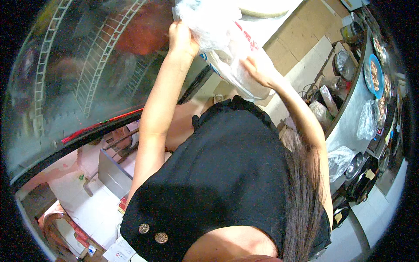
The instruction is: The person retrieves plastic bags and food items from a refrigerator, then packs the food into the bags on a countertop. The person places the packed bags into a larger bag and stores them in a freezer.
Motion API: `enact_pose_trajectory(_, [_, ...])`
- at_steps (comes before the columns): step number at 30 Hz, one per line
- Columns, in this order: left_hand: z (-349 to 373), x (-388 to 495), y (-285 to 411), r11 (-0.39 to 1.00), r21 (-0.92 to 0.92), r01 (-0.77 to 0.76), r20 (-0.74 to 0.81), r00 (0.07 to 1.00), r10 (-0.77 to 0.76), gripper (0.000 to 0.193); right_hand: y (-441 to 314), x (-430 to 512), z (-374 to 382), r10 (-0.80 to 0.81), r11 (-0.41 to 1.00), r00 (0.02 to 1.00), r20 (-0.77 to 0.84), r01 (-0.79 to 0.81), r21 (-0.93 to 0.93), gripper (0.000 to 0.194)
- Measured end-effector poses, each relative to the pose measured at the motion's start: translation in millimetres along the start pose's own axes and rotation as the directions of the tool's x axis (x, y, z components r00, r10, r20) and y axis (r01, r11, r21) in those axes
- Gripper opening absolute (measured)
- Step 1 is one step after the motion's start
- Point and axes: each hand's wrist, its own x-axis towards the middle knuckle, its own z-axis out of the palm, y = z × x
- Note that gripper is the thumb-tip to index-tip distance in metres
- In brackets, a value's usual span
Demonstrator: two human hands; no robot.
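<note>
My left hand [184, 38] is closed on the bunched edge of a thin, translucent plastic bag [212, 36] at the top of the head view. Lower on the right, my right hand [260, 71] grips another part of the plastic, where a whitish bag with red and blue print [244, 80] hangs down. Whether this is one bag or two layered together I cannot tell. Bright glare washes out the upper part, and the contents are hidden. Both arms are stretched forward from my body.
Left stands a glass-fronted cabinet [65, 75] with white wire racks [101, 59]. On the right, a metal counter [347, 108] bears a blue plate of food pieces [373, 77] and crumpled clear bags [368, 119]. Pans [343, 64] crowd the shelf below. Flattened cardboard [301, 36] lies ahead.
</note>
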Motion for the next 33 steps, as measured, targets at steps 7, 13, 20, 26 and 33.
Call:
enact_pose_trajectory(7, [-7,15,-12,0.984,-0.177,0.019,-0.044,0.999,-0.027,0.028,-26,43,-4,0.039,0.927,0.953,-0.3,-0.147,-0.345,0.046])
enact_pose_trajectory(13, [-5,17,-18,0.931,-0.364,-0.015,0.023,0.999,0.025,0.028,5,3,0,0.057,0.981,0.984,-0.166,-0.024,0.194,0.049])
enact_pose_trajectory(20, [-5,18,-20,0.959,-0.235,-0.16,-0.156,0.98,0.125,0.036,-31,-59,-41,0.175,0.678,0.955,-0.238,0.058,0.732,0.045])
enact_pose_trajectory(26, [-13,16,-14,0.938,-0.345,0.022,0.016,1.0,-0.017,0.045,-34,-51,-45,0.01,0.98,0.926,-0.378,0.067,0.189,0.036])
enact_pose_trajectory(33, [-1,-18,-17,0.919,-0.389,0.071,0.123,0.992,-0.024,0.031,-90,4,-48,-0.204,0.891,0.738,-0.643,0.412,0.19,0.081])
